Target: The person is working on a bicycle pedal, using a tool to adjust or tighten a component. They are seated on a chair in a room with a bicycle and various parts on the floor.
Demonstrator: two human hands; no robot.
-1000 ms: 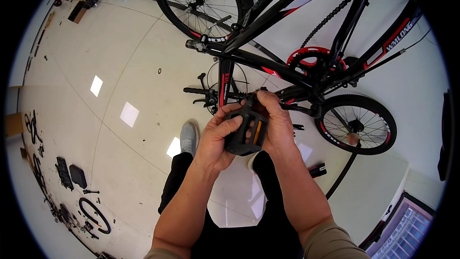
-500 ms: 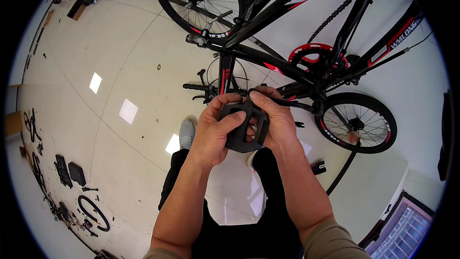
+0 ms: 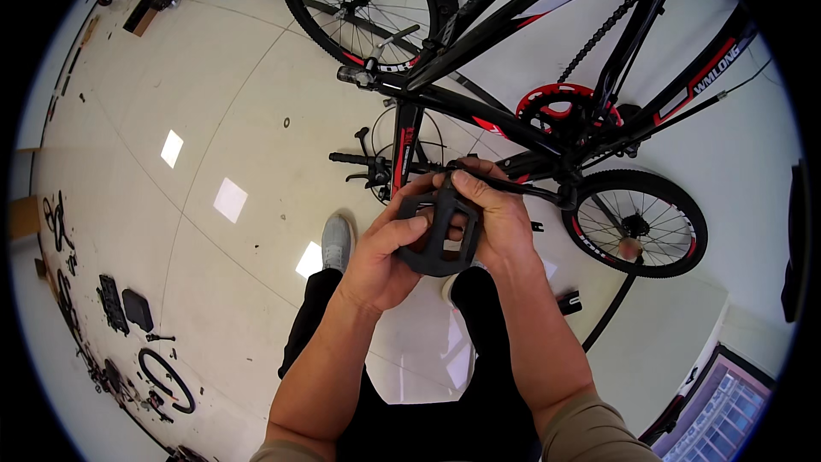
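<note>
A black bicycle pedal (image 3: 439, 250) with a cut-out frame is between my hands, its spindle end up against the tip of a black crank arm (image 3: 537, 189). My left hand (image 3: 383, 258) is closed on the pedal's left side, thumb pressed on its face and some fingers showing through the openings. At the crank arm's end my right hand (image 3: 506, 227) is closed, thumb beside the spindle and fingers behind the arm. Whether the spindle sits in the crank's hole is hidden by my fingers. The crank belongs to a black, red and white bicycle frame (image 3: 483, 107).
A red chainring (image 3: 556, 94) sits above the crank. One wheel (image 3: 368, 4) is at the top, another (image 3: 637, 221) at the right. Handlebars (image 3: 363, 159) lie beyond my left hand. Several bicycle parts, including a black tyre-like ring (image 3: 167, 381), lie along the left wall.
The pedal has turned slightly in my left hand, with its central bar now more upright. My left fingers have slid lower along it. My right hand stays at the crank end.
</note>
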